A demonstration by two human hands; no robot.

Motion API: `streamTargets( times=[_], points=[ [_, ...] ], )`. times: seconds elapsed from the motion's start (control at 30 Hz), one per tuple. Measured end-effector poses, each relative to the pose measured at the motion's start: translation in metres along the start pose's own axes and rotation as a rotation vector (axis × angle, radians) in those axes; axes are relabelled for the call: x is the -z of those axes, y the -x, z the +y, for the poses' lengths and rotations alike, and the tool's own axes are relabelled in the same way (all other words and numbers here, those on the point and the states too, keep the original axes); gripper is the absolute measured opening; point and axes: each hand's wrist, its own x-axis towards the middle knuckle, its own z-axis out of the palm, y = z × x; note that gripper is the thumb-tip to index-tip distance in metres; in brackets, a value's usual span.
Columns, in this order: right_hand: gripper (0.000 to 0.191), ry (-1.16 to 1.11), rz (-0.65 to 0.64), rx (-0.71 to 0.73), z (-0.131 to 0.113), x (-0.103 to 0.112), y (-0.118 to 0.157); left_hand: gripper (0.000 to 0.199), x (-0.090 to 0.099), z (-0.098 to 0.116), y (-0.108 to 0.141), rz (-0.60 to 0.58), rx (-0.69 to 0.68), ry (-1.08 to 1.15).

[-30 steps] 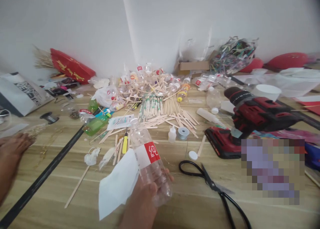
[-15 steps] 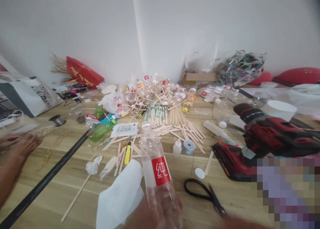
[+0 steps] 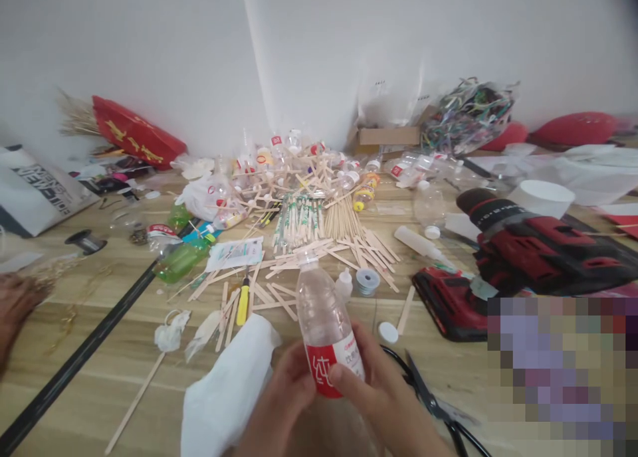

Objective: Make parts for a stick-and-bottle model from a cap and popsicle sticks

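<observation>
Between my two hands is a clear plastic bottle [image 3: 323, 304] with a red and white label and a white cap, tilted with its top away from me. My left hand [image 3: 286, 394] wraps its left side. On the right, my right hand [image 3: 379, 390] grips it with the thumb across the label. Black-handled scissors [image 3: 431, 397] lie just right of my right hand, partly behind it. A white paper sheet [image 3: 232, 384] rests beside my left hand. The bottle's lower end is blurred and partly covered by my hands.
A red and black cordless drill [image 3: 538, 258] stands at the right. Wooden sticks [image 3: 373, 251], a yellow-handled screwdriver [image 3: 243, 302] and a wire spool [image 3: 367, 281] lie ahead. A black pole [image 3: 104, 331] crosses the left side. Another person's hand [image 3: 20, 304] is at the left edge.
The bottle has turned and dropped closer to me, and my right hand has come onto it from beside the scissors. The view has shifted slightly to the right.
</observation>
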Motion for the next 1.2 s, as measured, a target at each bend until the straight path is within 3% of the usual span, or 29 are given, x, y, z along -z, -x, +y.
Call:
streamTargets(
  times=[0.13, 0.37, 0.57, 0.83, 1.03, 1.13, 1.2],
  points=[
    [0.052, -0.115, -0.117, -0.045, 0.006, -0.001, 0.002, 0.048, 0.005, 0.012, -0.019, 0.133, -0.067, 0.033],
    [0.057, -0.213, -0.166, -0.079, 0.021, 0.001, 0.007, 0.040, -0.003, 0.024, -0.018, 0.142, -0.105, 0.030],
    [0.054, -0.108, -0.210, -0.012, 0.014, -0.002, 0.006, 0.037, 0.001, 0.023, -0.017, 0.121, -0.120, 0.036],
    [0.055, -0.294, -0.151, -0.160, 0.013, 0.001, 0.010, 0.038, 0.008, 0.025, -0.014, 0.235, -0.134, 0.016],
    [0.061, -0.334, -0.256, -0.262, 0.012, 0.006, 0.008, 0.044, 0.015, 0.026, -0.012, 0.250, -0.128, 0.132],
    [0.056, -0.286, -0.211, -0.219, 0.015, 0.008, 0.004, 0.038, 0.018, 0.029, -0.009, 0.272, -0.100, 0.213],
    [0.054, -0.184, -0.157, -0.111, 0.018, 0.009, 0.001, 0.036, 0.020, 0.031, -0.006, 0.286, -0.127, 0.238]
  ],
)
